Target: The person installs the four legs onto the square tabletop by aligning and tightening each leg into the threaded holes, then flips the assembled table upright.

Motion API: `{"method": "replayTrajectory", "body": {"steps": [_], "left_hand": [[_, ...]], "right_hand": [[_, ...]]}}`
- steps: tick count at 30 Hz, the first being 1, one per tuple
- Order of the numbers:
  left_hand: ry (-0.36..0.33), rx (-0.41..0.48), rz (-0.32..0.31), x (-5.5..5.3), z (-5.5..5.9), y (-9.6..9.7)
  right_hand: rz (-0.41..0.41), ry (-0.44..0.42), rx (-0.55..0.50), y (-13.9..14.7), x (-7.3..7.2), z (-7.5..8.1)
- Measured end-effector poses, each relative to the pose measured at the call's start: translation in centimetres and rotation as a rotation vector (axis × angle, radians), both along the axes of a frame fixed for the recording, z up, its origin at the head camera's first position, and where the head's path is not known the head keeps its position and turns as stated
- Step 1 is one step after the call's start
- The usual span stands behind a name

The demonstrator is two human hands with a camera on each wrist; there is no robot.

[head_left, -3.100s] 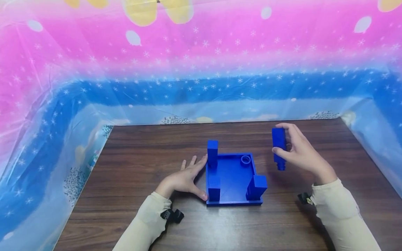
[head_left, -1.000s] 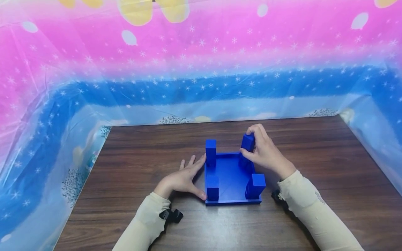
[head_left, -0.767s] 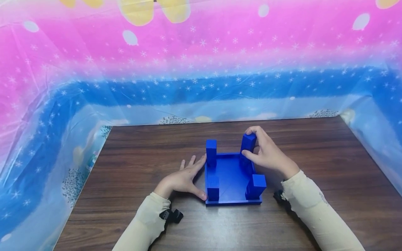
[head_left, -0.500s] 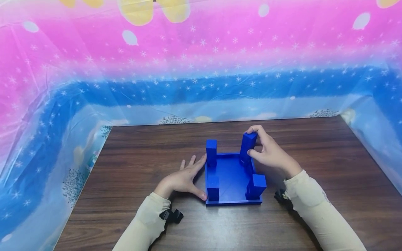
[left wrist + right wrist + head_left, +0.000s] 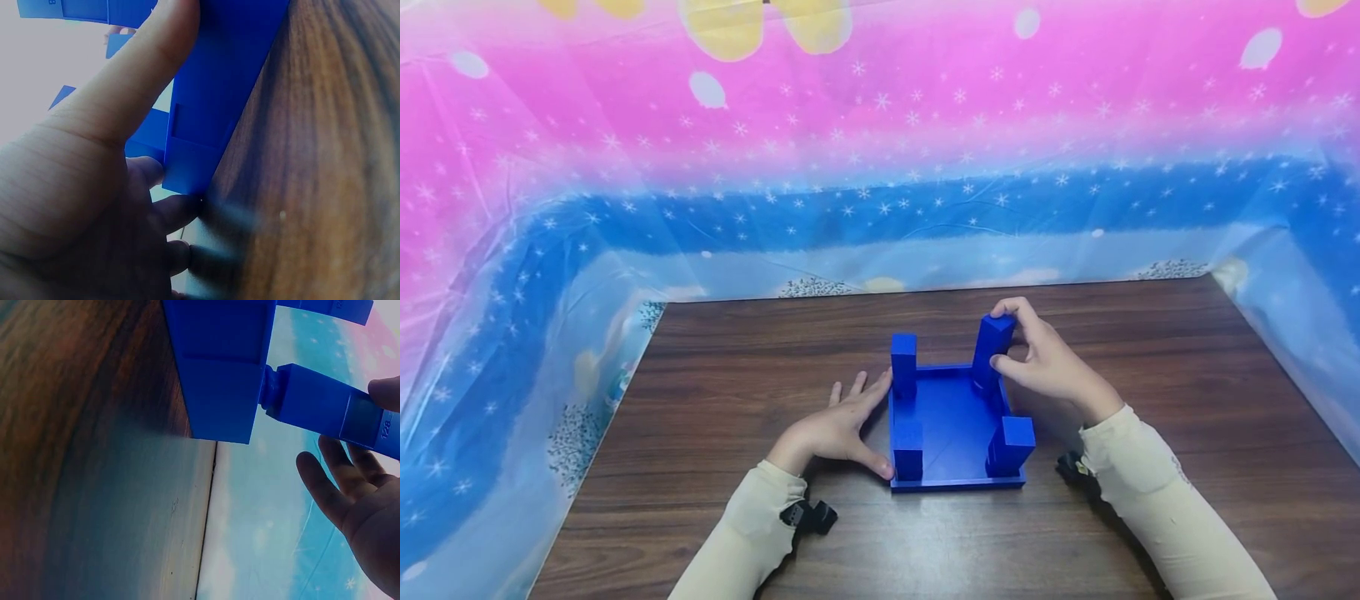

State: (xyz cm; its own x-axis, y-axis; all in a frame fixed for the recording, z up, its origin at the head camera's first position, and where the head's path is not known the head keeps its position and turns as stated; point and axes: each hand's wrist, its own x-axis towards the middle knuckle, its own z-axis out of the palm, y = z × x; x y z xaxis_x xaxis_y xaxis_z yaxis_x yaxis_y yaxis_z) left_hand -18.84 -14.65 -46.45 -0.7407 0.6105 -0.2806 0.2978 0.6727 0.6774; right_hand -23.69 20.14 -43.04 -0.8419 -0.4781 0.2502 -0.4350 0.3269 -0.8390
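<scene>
A shallow blue square base with raised edges [image 5: 951,450] lies on the table. Blue square legs stand at three corners: far left [image 5: 905,364], near left [image 5: 908,452] and near right [image 5: 1011,447]. My right hand [image 5: 1051,367] pinches a fourth blue leg [image 5: 990,354] between thumb and fingertips at the far right corner. In the right wrist view this leg [image 5: 315,403] meets the base [image 5: 222,394] at a narrow ridged neck. My left hand [image 5: 835,425] lies spread against the base's left side, its thumb and forefinger straight and touching the edge.
The dark wood-grain table [image 5: 737,358] runs under everything. A pink and blue patterned cloth [image 5: 880,192] hangs along its back and sides. A black wrist device [image 5: 808,517] sits below my left wrist, another [image 5: 1070,468] by my right.
My right hand has brought the fourth leg leftward from beside the base onto the ring at its far right corner. Over the last second the leg turned slightly. My left hand stayed put.
</scene>
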Motion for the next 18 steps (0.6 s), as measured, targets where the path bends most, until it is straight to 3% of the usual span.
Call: {"method": "replayTrajectory", "body": {"steps": [18], "left_hand": [[-0.001,0.093,-0.013,-0.03,-0.35,-0.42]], "right_hand": [[-0.074,0.096,0.087,-0.36,0.12,-0.27]]}}
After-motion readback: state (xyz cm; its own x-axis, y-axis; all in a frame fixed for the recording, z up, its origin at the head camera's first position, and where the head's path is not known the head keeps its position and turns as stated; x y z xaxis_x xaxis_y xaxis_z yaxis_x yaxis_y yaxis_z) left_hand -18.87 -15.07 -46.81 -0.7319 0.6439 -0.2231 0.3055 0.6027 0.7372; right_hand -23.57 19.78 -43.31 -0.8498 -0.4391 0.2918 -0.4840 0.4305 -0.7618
